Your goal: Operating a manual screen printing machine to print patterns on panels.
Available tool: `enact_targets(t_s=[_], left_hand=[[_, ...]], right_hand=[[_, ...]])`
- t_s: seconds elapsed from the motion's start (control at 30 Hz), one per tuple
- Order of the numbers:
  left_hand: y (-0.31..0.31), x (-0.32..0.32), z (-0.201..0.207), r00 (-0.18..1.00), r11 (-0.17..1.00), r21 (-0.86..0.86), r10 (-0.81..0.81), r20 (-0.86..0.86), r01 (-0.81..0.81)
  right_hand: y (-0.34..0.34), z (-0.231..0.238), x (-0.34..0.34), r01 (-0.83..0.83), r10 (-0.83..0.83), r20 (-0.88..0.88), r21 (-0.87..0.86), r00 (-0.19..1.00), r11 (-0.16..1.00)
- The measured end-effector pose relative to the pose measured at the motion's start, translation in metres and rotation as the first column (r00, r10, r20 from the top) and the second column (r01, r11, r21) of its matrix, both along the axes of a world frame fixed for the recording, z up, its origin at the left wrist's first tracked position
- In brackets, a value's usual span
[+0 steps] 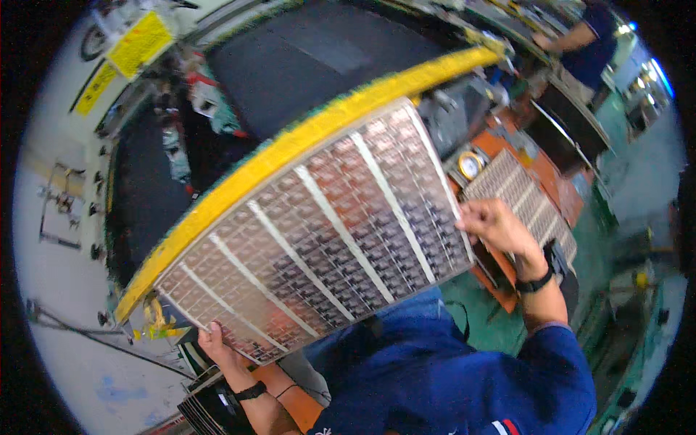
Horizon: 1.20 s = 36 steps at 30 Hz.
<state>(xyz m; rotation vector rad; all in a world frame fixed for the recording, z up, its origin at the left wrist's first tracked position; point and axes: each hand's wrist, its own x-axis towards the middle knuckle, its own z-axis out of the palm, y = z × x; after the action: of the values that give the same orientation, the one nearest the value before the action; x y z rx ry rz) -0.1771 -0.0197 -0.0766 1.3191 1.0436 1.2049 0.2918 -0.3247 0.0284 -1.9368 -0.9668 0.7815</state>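
At left, the fingers of the left grip (220,353) are hidden behind the panel (319,232); mainly the thumb shows. Red, white and green items (226,119) on the far left are too blurred to name. At right, a second sheet (529,192) is partly covered by the right grip (500,225), and a co-worker (591,51) at far right is cut off by the upper rim.

A pale wall (65,283) stands at left; the dark desk (312,136), edged in yellow, fills the far middle; green floor (493,326) shows at right.

The panel, with shiny cells and white strips, tilts along the desk's yellow edge; whether they touch cannot be told. The left grip pinches its left edge between the corners; the right grip pinches its right edge, closer to the near corner.
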Motion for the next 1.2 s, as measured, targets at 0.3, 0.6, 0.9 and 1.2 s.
enact_targets(t_s=[0.3,0.6,0.9,1.2], left_hand=[[0.005,-0.01,-0.011,0.991,0.988,-0.091,-0.114,0.072,0.121],[0.007,-0.018,-0.016,1.0,0.996,-0.083,-0.018,0.021,0.02],[-0.005,-0.004,-0.002,0.999,0.998,-0.053,0.033,0.043,-0.031],[-0.016,-0.002,0.005,1.0,0.999,-0.035,0.026,0.013,-0.025]], right_hand=[[-0.001,0.004,-0.003,0.092,-0.06,-0.286,0.099,0.956,0.991],[0.002,0.002,-0.008,0.117,-0.102,-0.19,0.071,0.976,0.991],[0.004,-0.002,-0.01,0.109,-0.108,-0.095,0.011,0.99,0.994],[0.009,-0.012,-0.001,0.085,-0.081,-0.086,0.042,0.993,0.995]])
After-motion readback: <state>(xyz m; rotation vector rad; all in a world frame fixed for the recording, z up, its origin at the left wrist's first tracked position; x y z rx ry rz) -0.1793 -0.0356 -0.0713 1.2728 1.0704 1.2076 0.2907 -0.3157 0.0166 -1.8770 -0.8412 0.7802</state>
